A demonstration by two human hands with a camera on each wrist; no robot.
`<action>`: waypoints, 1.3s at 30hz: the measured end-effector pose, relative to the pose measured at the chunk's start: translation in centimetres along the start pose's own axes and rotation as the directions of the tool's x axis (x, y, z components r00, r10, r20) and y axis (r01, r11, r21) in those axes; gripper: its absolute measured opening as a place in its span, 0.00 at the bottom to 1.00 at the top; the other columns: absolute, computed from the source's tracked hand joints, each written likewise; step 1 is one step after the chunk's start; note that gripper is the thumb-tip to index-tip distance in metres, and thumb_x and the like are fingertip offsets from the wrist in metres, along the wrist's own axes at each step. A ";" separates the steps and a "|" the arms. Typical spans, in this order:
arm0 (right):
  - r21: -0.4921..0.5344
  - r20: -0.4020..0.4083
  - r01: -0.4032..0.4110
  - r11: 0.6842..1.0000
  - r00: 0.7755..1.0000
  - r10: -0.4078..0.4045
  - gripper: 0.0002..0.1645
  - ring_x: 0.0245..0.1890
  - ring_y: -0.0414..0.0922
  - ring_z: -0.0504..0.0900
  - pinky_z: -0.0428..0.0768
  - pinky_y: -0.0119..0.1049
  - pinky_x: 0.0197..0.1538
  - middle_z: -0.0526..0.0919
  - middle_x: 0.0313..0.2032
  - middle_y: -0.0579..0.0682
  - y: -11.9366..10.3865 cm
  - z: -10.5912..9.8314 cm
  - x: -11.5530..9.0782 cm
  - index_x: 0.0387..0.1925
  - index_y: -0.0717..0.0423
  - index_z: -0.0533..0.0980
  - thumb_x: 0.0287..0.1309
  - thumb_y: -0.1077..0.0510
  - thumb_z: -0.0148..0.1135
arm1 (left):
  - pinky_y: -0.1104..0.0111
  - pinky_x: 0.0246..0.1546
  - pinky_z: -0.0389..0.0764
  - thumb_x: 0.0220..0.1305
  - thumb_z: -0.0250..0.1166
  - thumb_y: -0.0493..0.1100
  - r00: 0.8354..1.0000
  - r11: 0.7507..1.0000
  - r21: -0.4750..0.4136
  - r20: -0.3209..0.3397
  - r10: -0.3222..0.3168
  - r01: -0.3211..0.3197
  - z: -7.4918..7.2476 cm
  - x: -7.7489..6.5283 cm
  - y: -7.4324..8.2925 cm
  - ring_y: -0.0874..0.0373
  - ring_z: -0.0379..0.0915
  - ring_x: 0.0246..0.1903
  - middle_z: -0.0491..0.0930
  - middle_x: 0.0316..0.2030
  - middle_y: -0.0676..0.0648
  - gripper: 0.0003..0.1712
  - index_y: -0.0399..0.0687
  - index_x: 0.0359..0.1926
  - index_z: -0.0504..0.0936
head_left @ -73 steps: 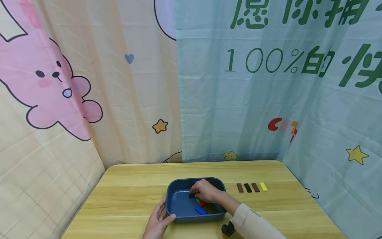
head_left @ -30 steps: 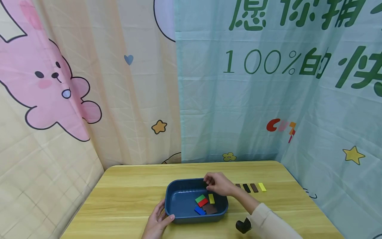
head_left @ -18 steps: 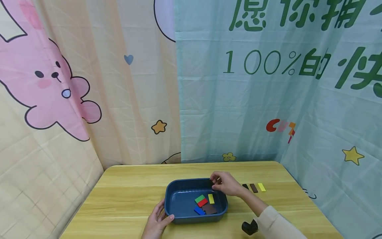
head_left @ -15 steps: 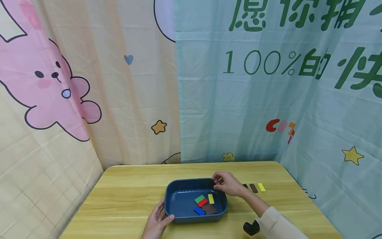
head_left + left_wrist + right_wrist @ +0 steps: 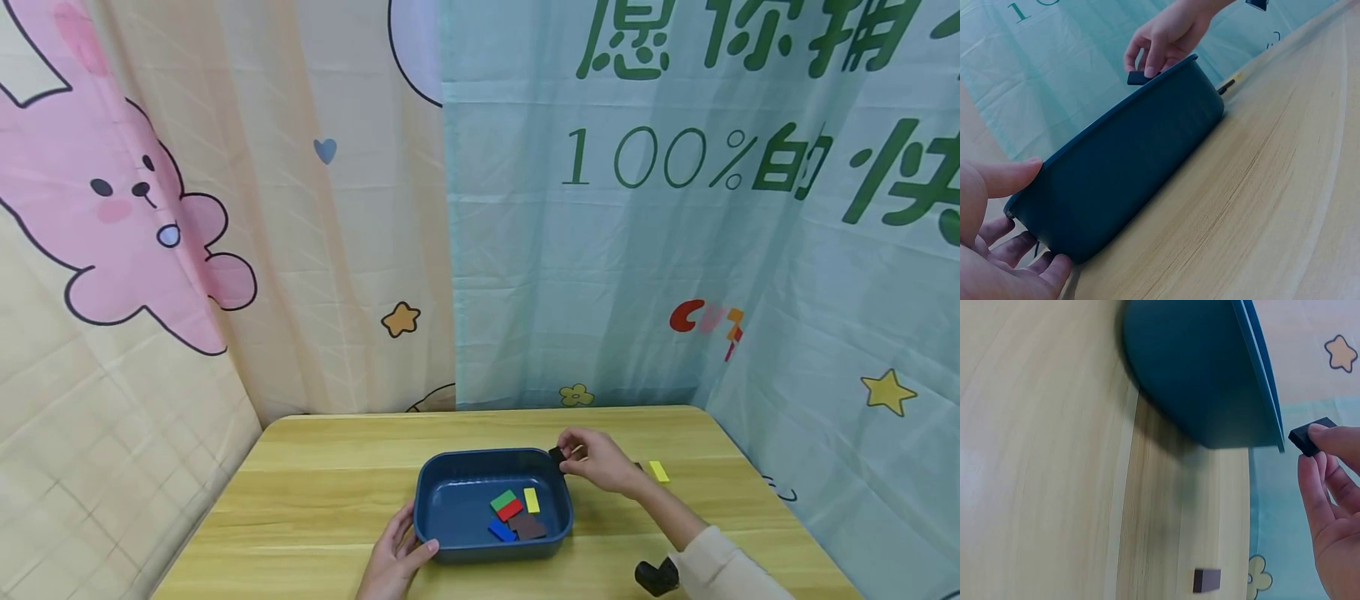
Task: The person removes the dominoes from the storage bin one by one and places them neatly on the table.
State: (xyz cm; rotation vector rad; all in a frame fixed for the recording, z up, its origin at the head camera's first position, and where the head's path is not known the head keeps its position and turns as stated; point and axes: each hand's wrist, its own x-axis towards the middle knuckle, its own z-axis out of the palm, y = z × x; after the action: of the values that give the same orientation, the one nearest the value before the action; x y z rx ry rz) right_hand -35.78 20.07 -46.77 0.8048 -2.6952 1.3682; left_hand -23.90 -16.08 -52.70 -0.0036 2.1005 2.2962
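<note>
A dark blue rectangular tub stands on the wooden table. My left hand holds its near left corner, thumb on the rim and fingers against the outer wall. Just past the tub's far right corner, my right hand pinches a black rectangular block between thumb and fingers, at rim height. Inside the tub lie a green block, a red block, a yellow block, a blue block and brown blocks.
Right of the tub a yellow block lies on the table; the right forearm hides most of the row beside it. A brown block shows in the right wrist view. Printed curtains hang behind the table.
My right hand has come up out of the tub and moved right over its far right corner, carrying the black block. The left hand keeps its place on the tub.
</note>
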 end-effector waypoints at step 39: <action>0.068 0.034 -0.155 0.986 0.988 0.153 0.15 0.31 0.45 0.77 0.79 0.32 0.31 0.77 0.32 0.50 6.8 -1.1 -6.2 0.44 0.65 0.75 0.59 0.67 0.73 | 0.49 0.64 0.75 0.66 0.69 0.30 1.000 1.000 -0.016 0.009 0.010 -0.009 -0.1 -0.2 0.1 0.24 0.49 0.72 0.48 0.74 0.20 0.49 0.23 0.77 0.47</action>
State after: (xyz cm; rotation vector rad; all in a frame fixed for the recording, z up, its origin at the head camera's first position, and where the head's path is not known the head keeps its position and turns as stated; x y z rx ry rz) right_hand -33.71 26.89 -52.62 0.6368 -2.7976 1.5011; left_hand -23.69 -16.15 -52.62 0.0162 2.0825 2.3138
